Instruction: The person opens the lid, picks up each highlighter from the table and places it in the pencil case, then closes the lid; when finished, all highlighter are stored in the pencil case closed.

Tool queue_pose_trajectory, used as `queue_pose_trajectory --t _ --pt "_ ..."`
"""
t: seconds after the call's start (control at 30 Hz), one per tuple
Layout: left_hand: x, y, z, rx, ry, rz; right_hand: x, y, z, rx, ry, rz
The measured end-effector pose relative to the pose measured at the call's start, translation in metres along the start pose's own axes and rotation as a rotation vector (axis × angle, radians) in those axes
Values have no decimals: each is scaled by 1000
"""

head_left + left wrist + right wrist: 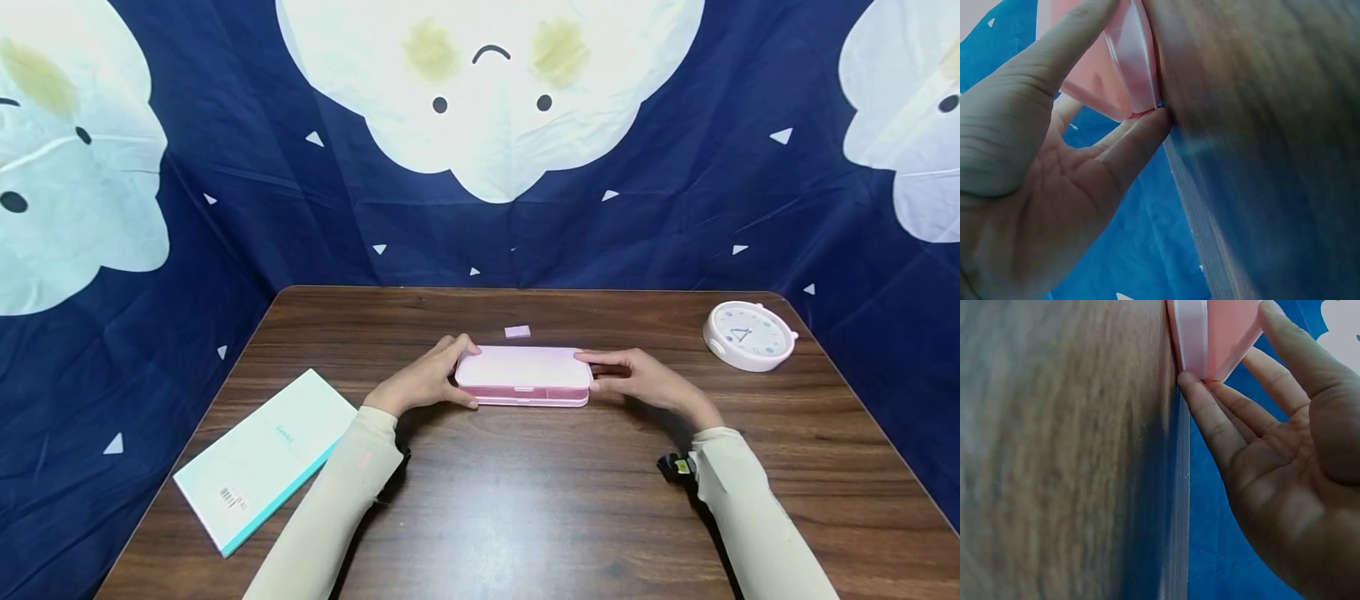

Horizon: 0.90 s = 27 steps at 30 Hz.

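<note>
A pale pink pencil case (pixel 525 368) lies lengthwise on the table, its small front clasp facing me. At its left end, my left hand (pixel 427 379) holds the case, thumb along the front and fingers at the back corner. My right hand (pixel 637 379) grips the opposite end, with its thumb near the front corner and a fingertip on the lid's back corner. In the left wrist view, the case's end (pixel 1132 56) sits between thumb and fingers. The right wrist view has fingertips right at the lower edge of the other end (pixel 1194 344).
Behind the case lies a small lilac rectangular piece (pixel 517 332). A white round clock (pixel 750 336) rests at the back right. To the left is a flat white box (pixel 266 458) with teal sides, close to my left sleeve. A dark blue cloth (pixel 525 242) hangs behind the wooden table (pixel 555 500).
</note>
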<state>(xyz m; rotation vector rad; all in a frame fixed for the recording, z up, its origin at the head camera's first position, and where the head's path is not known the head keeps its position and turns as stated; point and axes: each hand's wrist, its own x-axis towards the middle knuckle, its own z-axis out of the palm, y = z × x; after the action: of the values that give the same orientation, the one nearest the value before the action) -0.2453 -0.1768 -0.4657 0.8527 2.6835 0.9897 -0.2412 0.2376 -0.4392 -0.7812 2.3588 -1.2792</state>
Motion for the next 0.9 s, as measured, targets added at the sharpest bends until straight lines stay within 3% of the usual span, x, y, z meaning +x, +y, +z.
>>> queue_pose_trajectory --t 0.13,0.27,0.37,0.47,0.5,0.6,0.7,0.9 --pt "0 2 -1 -9 -14 -1 -1 -2 2 -75 12 -13" --pt "-4 20 -9 -16 -29 -26 0 -3 4 -135 22 -21" --pt "-3 18 -6 -4 -31 -47 0 -3 5 -152 19 -25" --pt "6 -15 7 16 -21 -43 -1 -4 7 -157 10 -34" --pt "6 -14 6 20 -21 -47 -1 -4 7 -155 8 -37" --pt "2 9 -2 20 -38 -90 -1 -4 8 -144 8 -53" --pt "-8 47 -16 18 -59 -126 0 -3 8 -143 14 -62" --pt "-9 47 -16 6 -61 -109 -1 -5 8 -143 19 -58"
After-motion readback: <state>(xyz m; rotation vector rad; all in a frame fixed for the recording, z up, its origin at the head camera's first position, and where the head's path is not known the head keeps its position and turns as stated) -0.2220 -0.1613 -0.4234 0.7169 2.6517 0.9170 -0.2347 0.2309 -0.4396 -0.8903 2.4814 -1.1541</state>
